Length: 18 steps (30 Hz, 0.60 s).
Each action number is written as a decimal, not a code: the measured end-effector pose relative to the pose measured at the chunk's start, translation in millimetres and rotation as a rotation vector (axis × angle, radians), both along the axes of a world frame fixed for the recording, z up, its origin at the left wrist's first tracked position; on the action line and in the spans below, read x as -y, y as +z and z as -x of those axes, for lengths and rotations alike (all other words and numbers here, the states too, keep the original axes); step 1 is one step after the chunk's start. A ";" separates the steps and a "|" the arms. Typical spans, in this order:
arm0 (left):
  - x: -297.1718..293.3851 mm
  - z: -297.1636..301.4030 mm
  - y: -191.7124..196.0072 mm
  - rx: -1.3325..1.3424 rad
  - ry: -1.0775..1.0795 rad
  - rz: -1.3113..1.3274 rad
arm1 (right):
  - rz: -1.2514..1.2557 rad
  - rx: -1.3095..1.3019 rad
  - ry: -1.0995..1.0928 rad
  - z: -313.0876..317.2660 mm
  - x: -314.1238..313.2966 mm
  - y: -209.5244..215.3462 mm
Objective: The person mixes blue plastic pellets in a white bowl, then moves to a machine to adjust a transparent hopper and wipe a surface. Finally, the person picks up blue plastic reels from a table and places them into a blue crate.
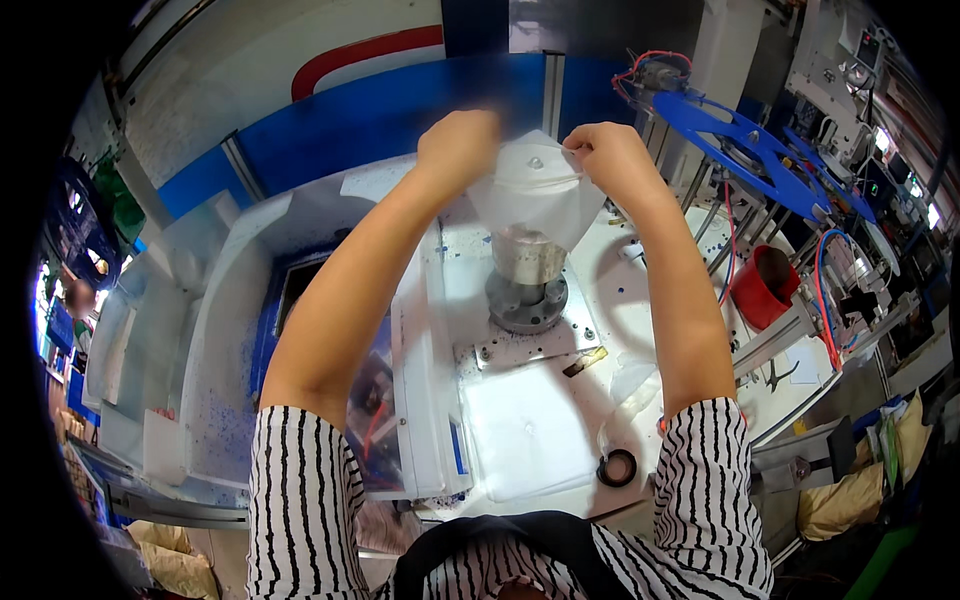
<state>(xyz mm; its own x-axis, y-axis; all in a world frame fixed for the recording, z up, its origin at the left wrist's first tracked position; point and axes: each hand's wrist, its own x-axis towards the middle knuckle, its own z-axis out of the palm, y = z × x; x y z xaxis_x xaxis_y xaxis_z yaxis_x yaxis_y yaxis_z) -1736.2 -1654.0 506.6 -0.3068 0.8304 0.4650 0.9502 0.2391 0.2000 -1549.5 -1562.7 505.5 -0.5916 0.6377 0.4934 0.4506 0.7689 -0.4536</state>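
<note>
A translucent plastic sheet (547, 205) drapes over the top of a metal cylinder (528, 257), with a small knob or bolt (535, 163) showing at its upper middle. My left hand (459, 146) is closed at the sheet's left upper edge, its fingertips partly blurred. At the right upper corner, my right hand (610, 158) pinches the sheet between thumb and fingers. The cylinder stands upright on a round bolted flange (527, 305), which is fixed to a metal plate (500, 350) on the white worktop. Whatever lies under the sheet is mostly hidden.
To the left stands a large white bin (225, 330) dusted with blue granules. A white square sheet (527, 425), a black tape roll (616, 467) and crumpled clear plastic (632, 385) lie nearer me. On the right are a blue wheel (740, 150), a red cup (766, 287) and pliers (775, 375).
</note>
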 end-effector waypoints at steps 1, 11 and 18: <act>0.0 -0.8 -2.0 -0.006 0.003 -0.006 | -0.001 0.003 -0.005 0.5 -0.1 -1.0; 6.9 -5.0 -14.1 -0.135 0.000 -0.122 | -0.130 -0.001 -0.019 6.0 -5.4 -10.9; 9.4 -9.0 -14.7 -0.091 0.018 -0.091 | -0.088 0.001 -0.023 5.3 -4.1 -14.7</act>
